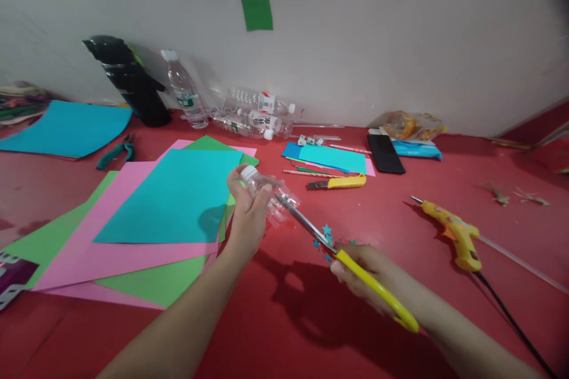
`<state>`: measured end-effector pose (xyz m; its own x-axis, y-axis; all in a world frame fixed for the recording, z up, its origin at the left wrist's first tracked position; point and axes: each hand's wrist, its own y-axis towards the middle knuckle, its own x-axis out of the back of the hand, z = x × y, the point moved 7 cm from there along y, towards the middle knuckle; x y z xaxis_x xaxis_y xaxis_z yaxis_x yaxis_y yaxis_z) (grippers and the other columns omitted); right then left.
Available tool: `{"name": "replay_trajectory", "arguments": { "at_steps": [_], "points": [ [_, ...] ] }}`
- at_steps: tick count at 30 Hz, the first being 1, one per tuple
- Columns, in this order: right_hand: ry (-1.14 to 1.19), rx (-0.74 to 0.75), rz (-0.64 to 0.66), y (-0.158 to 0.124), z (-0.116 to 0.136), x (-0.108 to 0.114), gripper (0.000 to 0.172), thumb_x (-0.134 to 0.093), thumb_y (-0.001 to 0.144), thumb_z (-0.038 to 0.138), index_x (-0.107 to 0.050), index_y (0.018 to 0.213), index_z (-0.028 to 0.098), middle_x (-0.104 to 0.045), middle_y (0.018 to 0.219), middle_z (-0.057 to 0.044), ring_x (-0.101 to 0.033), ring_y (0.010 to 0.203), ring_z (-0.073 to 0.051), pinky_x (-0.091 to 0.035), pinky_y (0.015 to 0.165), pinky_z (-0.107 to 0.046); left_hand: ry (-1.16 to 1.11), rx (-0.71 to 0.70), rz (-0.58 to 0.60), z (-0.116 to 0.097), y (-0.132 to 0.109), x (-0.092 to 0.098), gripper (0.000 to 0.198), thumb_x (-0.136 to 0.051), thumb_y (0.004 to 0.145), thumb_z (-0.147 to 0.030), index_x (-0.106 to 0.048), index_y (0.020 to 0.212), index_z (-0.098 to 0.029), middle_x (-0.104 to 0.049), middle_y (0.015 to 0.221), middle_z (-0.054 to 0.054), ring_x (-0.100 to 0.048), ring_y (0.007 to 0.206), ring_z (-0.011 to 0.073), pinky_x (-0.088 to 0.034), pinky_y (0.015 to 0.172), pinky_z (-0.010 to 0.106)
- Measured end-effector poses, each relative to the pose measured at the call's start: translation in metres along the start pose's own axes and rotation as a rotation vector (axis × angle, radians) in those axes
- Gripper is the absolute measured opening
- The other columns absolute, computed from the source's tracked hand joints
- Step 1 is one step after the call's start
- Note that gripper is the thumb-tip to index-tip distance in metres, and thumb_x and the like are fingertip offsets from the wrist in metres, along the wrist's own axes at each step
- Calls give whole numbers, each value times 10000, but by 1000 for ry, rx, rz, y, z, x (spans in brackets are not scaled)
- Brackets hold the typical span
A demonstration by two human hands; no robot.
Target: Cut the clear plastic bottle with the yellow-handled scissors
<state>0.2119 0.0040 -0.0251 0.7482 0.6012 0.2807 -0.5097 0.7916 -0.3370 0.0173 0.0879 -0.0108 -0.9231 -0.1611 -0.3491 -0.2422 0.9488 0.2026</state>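
My left hand [249, 213] grips the top part of a clear plastic bottle [261, 185] by its sides, its white cap pointing up and away to the left. The bottle's lower end looks cut into strips. In my right hand [373, 272] is a pair of scissors with yellow handles [377, 293]. Their metal blades reach up to the left, and the tips meet the plastic beside my left thumb. Some fingers of my right hand are hidden behind the handles. Small star-shaped pieces [327, 230] lie on the red table just beyond the right hand.
Coloured paper sheets [178, 195] cover the table at left, with pliers [118, 153] behind. Several bottles [253, 124] and a black flask [133, 86] line the wall. A yellow utility knife [342, 182], a phone [386, 154] and a corded glue gun [453, 234] lie to the right.
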Motion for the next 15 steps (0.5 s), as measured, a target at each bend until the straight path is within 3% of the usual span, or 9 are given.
{"name": "replay_trajectory", "arguments": {
  "at_steps": [5, 10, 15],
  "points": [
    [1, 4, 17, -1, -1, 0, 526, -479, 890, 702, -361, 685, 232, -343, 558, 80, -279, 447, -67, -211, 397, -217, 30, -20, -1, -4, 0, -1, 454, -597, 863, -207, -309, 1204, -294, -650, 950, -21, -699, 902, 156, -495, 933, 382],
    [-17, 56, 28, -3, -3, 0, 546, -391, 904, 741, -399, 741, 220, -389, 609, 67, -328, 467, -67, -258, 403, -199, 122, -60, 83, -10, -5, -8, 441, -598, 878, -227, -302, 1202, -270, -641, 1001, 12, -687, 927, 175, -501, 884, 378],
    [37, 3, 44, -4, -6, -3, 553, -415, 888, 752, -416, 751, 216, -352, 601, 81, -309, 454, -62, -253, 386, -185, 103, -62, 85, -12, -8, -9, 465, -648, 846, -260, -320, 1175, -269, -642, 994, 18, -686, 938, 190, -498, 871, 364]
  ]
}}
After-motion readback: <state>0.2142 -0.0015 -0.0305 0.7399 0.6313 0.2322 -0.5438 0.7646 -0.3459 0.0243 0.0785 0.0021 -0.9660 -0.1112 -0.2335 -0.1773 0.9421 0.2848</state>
